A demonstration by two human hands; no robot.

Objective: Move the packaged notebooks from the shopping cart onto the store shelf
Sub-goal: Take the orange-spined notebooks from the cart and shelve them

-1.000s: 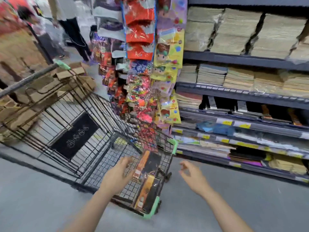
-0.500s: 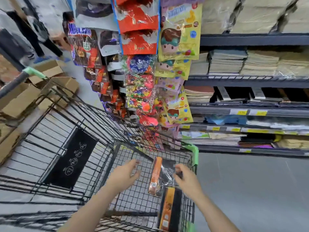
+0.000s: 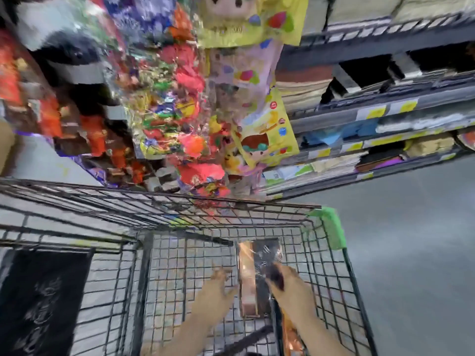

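Observation:
A packaged notebook (image 3: 253,276), black with an orange strip under shiny wrap, lies in the front corner of the wire shopping cart (image 3: 180,209). My right hand (image 3: 291,291) grips its right edge, fingers curled over the wrap. On the other side, my left hand (image 3: 214,289) reaches with straight fingers to the pack's left edge. A second orange-and-black pack (image 3: 290,335) lies nearer me, partly hidden under my right forearm. The store shelf (image 3: 385,116) with stacked notebooks and yellow price tags stands at the upper right. The view is blurred.
Bright hanging packets of toys and stickers (image 3: 180,111) fill a rack right beyond the cart's front. The cart has a green corner bumper (image 3: 331,227) and a black panel (image 3: 38,304) at its left. Grey floor (image 3: 411,253) lies to the right.
The view has dropped and closed in over the cart. Both hands went deeper into the basket; my right hand now grips the pack's right edge, my left moved up against its left edge.

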